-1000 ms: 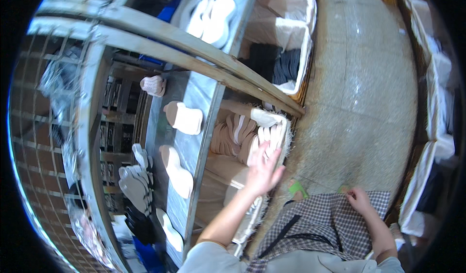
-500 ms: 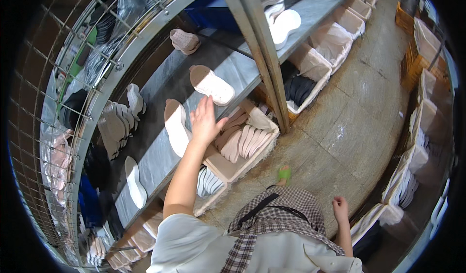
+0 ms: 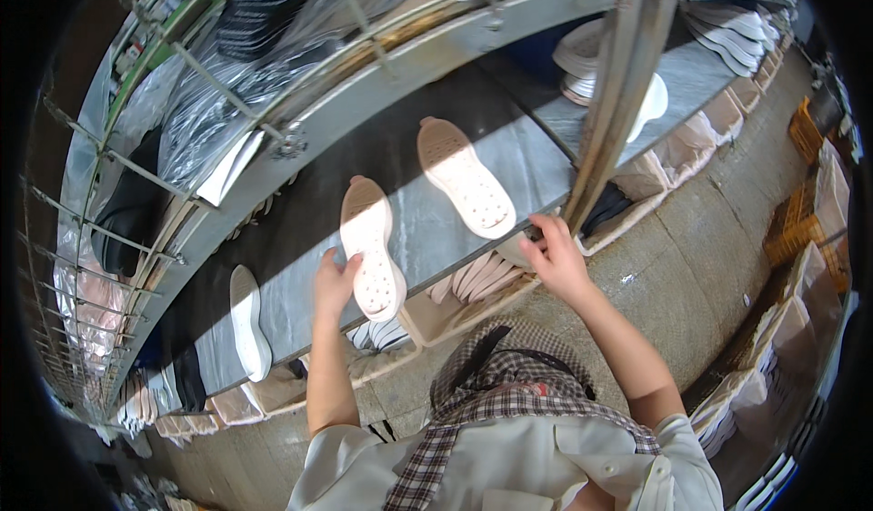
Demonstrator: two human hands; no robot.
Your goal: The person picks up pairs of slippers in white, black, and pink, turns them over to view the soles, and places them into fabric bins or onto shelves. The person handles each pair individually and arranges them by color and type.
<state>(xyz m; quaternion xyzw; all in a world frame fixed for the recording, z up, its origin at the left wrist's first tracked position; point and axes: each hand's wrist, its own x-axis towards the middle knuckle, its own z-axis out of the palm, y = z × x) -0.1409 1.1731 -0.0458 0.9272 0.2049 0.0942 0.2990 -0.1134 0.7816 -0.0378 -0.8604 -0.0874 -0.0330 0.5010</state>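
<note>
On the grey shelf top lies a pale pink perforated shoe sole (image 3: 375, 275), and my left hand (image 3: 336, 284) is at its left side. The left thumb overlaps the sole's edge while the index finger points up apart from it. To the right lies a second matching sole (image 3: 468, 184), its far end in shadow. Just right of that sole's near end is my right hand (image 3: 556, 261), fingers apart and nothing visible in them. A slimmer white sole (image 3: 247, 325) lies farther left, apart from both hands.
A metal post (image 3: 627, 84) rises beyond my right hand, and a wire-mesh rack (image 3: 273, 138) curves overhead. Under the shelf edge stand lined bins (image 3: 427, 320) with soles. White soles (image 3: 723, 38) are stacked at far right. Orange crates (image 3: 791, 211) stand across the floor.
The view has shifted along the shelf. My left hand has gone from between the two soles to the left side of the nearer one. My right hand has risen from my side to the shelf edge.
</note>
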